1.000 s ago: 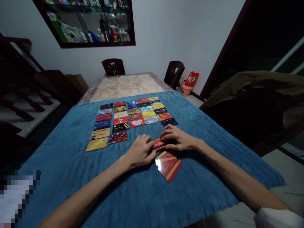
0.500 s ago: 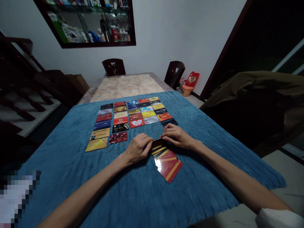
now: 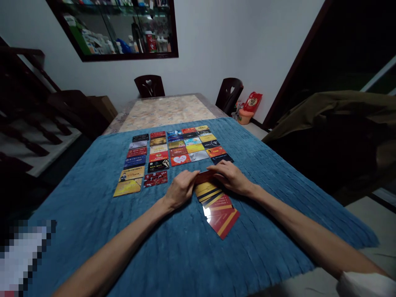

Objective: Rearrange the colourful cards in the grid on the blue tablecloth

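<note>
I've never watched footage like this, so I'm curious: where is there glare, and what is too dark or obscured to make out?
In the head view, white glare sits on the fanned cards; in that same view, the area under the brown cloth is nearly black, and coarse pixel blocks obscure a pale patch at lower left.
</note>
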Tool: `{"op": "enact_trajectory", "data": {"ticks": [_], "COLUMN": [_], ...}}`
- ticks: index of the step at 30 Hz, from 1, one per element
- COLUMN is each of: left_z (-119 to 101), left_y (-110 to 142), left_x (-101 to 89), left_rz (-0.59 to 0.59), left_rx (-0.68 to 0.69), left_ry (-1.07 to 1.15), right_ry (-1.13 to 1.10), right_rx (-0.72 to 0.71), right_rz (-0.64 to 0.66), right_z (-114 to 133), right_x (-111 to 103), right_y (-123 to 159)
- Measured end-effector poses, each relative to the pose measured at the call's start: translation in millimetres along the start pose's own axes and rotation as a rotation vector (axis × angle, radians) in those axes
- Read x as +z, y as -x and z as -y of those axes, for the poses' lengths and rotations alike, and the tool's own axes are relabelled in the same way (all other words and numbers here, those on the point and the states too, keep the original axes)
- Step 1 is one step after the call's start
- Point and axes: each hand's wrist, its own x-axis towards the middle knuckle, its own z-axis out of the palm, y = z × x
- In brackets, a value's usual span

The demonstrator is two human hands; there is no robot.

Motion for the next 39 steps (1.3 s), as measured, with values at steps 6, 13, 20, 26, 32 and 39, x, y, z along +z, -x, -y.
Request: {"op": "enact_trajectory", "data": {"ticks": [6,13,20,26,32,39], "left_z": [-3,-1,3,1,1,-5], "left_y": [-1,0,-1,-2,-1,0], "left_x": [1.0,1.3,4.3,3.3,3.8,-1.2], "left_rz": [0.018,-0.013,-0.213,-0.282,-0.245,-0.104], "left_rx": [0.003,-0.007,-0.049,-0.050,-0.094,-0.118], "left_ry": [0.014,-0.008,0.081,0.097,0.070,-0.126], "right_ry": [0.090,0.150,0.206,0.297,0.310,0.339], "right_rx": [0.014,0.032,0.015,-0.044,-0.073,-0.064], "right_rz": [0.023,0.070,0.056,-0.065,-0.145,-0.180], "right_z": [-1,-1,7,10,9,8], "right_x": [2,4,6,9,10,9], "right_y": [1,2,-3,-9,-10,-7]}}
